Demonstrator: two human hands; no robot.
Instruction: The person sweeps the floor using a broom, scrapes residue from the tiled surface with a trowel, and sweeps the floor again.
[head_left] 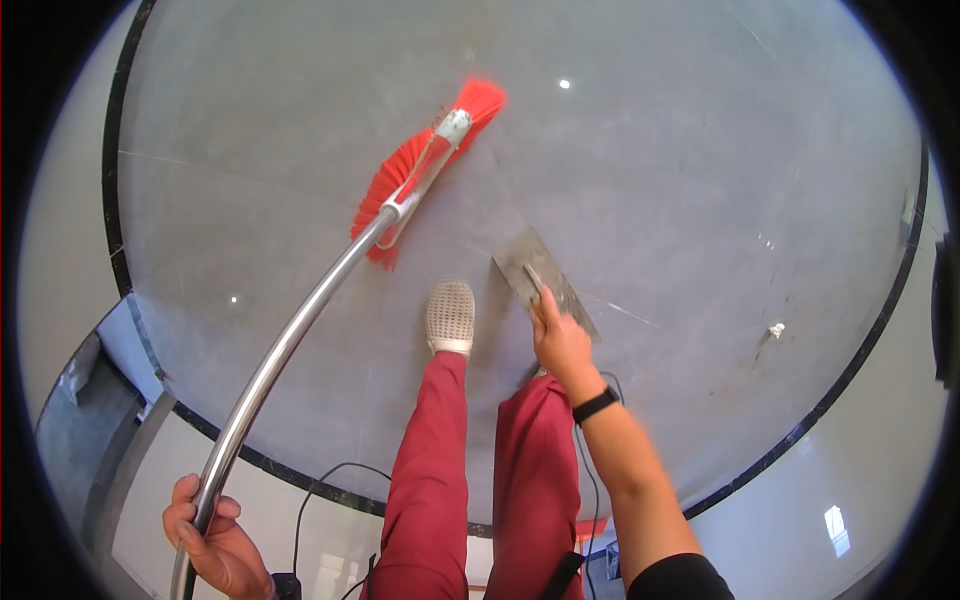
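Note:
My left hand (215, 545) is closed round the metal pole of a broom (290, 335) at the lower left. The broom's head, with red bristles and a white block, rests on the grey floor up ahead, left of centre. In my right hand (562, 335) is a flat rectangular plastering trowel (547, 275), gripped by its handle. Its blade is smeared and lies low, close to the floor, though I cannot tell whether it touches. A black band circles my right wrist.
Grey floor (680, 200) spreads around me, with a dark skirting line along the walls. A small white crumpled scrap (776, 330) lies at the right. My light shoe (450, 315) stands between broom and trowel. Black cables (300, 510) hang near my legs; a doorway opens at lower left.

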